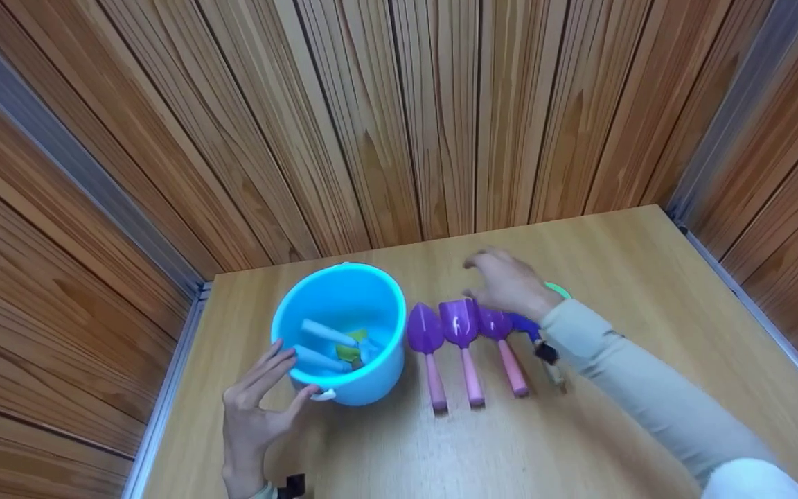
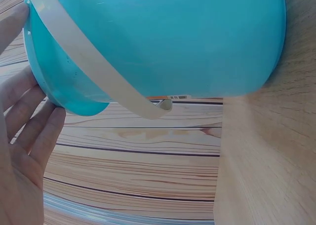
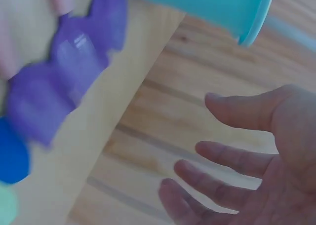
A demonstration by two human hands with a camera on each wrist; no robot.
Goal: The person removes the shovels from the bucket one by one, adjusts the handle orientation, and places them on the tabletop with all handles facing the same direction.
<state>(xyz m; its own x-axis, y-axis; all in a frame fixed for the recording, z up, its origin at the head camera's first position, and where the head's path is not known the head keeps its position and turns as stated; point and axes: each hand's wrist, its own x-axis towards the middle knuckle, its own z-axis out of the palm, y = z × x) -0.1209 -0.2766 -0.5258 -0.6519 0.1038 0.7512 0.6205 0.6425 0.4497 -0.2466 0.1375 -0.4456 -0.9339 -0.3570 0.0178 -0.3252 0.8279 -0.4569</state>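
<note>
The blue bucket is stood upright on the left part of the table. Its rim is touched by the left grip, which is set at between 7 and 8 o'clock; the fingers are stretched out and spread against the edge, not clenched round it. Near the thumb, one end of the white handle can be seen at the bucket's side. Inside the bucket, two pale blue shafts are leaned with their ends toward 9 to 10 o'clock, and a yellow-green piece is partly covered by other blue parts.

Three purple scoops are laid in a row at the bucket's 3 o'clock, heads away from the person, pink handles pointed toward 5 to 6 o'clock. The right grip is held between 2 and 3 o'clock from the bucket, near the scoops' heads; it is released, with fingers parted and loosely bent and nothing grasped. Next to the third scoop, a dark blue head and a green piece are partly hidden by the right arm, and a beige shaft is seen just below the wrist. At 12 o'clock the table is backed by a wood-panelled wall.
</note>
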